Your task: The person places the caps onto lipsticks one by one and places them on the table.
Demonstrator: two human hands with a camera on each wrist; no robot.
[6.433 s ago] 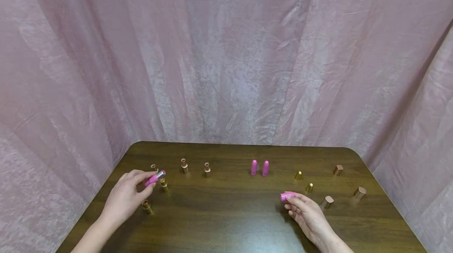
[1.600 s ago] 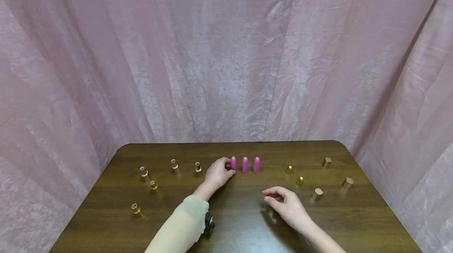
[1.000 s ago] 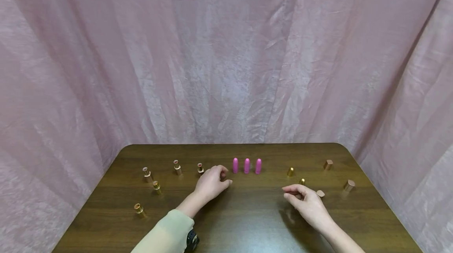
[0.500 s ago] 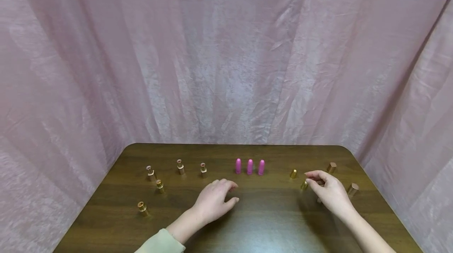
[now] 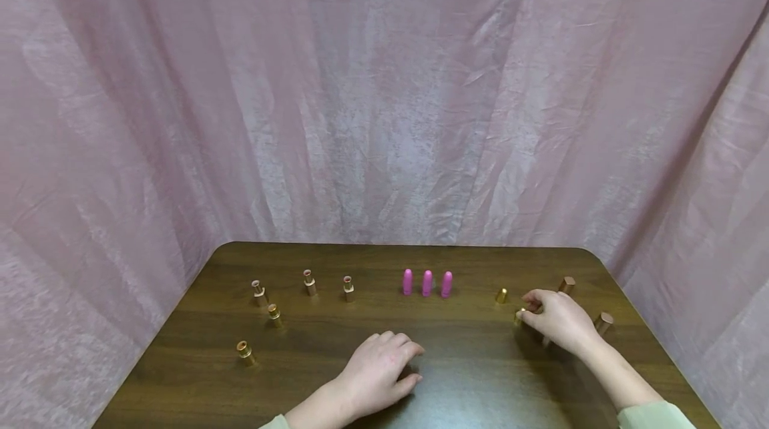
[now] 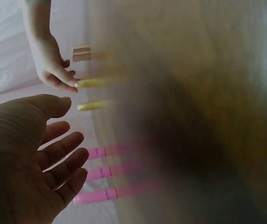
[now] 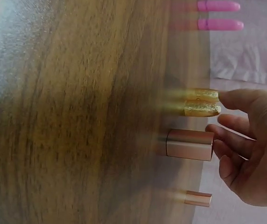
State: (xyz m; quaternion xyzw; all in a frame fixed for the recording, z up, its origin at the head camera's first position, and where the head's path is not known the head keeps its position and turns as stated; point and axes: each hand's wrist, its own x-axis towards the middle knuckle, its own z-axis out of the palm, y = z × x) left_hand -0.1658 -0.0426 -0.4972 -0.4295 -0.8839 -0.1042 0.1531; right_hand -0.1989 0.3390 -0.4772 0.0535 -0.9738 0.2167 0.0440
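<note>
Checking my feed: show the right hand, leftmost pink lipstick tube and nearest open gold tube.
Right hand [image 5: 560,320], head view, back.
Leftmost pink lipstick tube [image 5: 408,282], head view, middle.
Nearest open gold tube [image 5: 245,353], head view, side.

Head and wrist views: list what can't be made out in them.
Head: most of the nearest rose-gold cap, hidden behind the right hand.
Head: whether that hand grips the nearer gold cap, which it partly covers.
Head: the near edge of the table, cut off by the frame's bottom.
Left wrist: lower ends of the pink tubes, lost in blur.
</note>
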